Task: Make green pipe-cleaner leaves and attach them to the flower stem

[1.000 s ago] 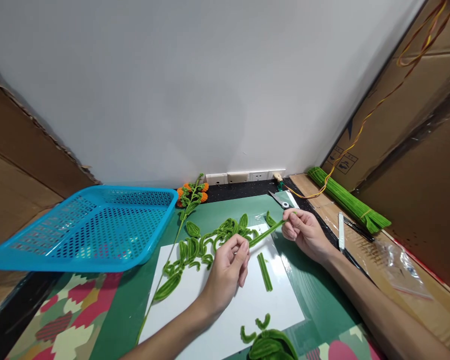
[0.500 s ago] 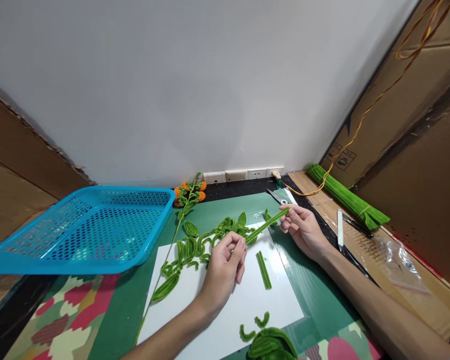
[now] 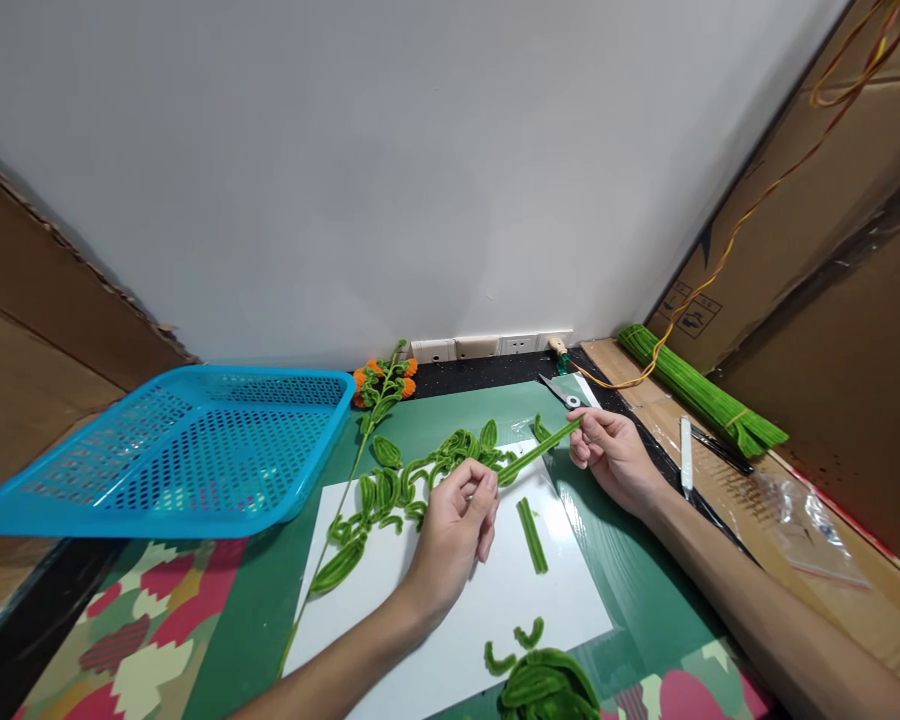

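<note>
Between my hands a green pipe cleaner (image 3: 536, 454), seemingly doubled, slants up to the right. My left hand (image 3: 461, 515) is closed at its lower end, and my right hand (image 3: 611, 450) pinches the upper end. Beneath lies a white sheet (image 3: 450, 635). Cut pipe cleaner pieces (image 3: 532, 536) rest on it to the right of my left hand. Several leaf shapes and curled bits (image 3: 381, 490) made of green pipe cleaner lie behind and left of that hand. More green leaves (image 3: 551, 685) are piled at the near edge, beside two curved bits (image 3: 529, 633).
A blue perforated basket (image 3: 195, 450) stands at the left. Behind the sheet lies a long stem with orange flowers (image 3: 386, 382). Scissors (image 3: 561, 391) are near the wall sockets (image 3: 476, 347). At the right are a green pipe cleaner bundle (image 3: 697, 385), a white-handled tool (image 3: 685, 455) and a plastic bag (image 3: 810, 530).
The whole view has shifted slightly. Both hands keep their grip on the pipe cleaner in nearly the same pose.
</note>
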The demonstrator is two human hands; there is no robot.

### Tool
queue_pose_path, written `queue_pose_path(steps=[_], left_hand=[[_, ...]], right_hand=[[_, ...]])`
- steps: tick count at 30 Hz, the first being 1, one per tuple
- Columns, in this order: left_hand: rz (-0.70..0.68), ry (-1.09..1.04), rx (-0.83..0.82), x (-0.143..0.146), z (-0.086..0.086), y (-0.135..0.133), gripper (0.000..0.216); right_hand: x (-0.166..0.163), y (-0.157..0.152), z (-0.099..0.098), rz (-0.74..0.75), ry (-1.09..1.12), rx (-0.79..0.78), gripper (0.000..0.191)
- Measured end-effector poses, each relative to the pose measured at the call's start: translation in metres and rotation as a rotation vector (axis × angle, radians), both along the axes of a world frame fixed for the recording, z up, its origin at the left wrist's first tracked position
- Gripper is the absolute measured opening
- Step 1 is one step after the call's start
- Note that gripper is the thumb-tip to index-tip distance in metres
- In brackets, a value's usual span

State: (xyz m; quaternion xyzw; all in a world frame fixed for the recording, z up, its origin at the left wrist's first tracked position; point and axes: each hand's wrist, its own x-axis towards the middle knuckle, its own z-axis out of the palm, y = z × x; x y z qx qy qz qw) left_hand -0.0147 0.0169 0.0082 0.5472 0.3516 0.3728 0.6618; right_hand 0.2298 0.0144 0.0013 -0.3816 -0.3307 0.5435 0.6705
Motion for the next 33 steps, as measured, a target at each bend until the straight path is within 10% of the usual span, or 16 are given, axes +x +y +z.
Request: queue_pose_path(steps=[33], left_hand=[[-0.069, 0.027, -0.015, 0.0002, 0.0024, -0.0012, 0.036]], right_hand=[[0.0016, -0.0005, -0.0026, 0.021, -0.001, -0.025, 0.039]])
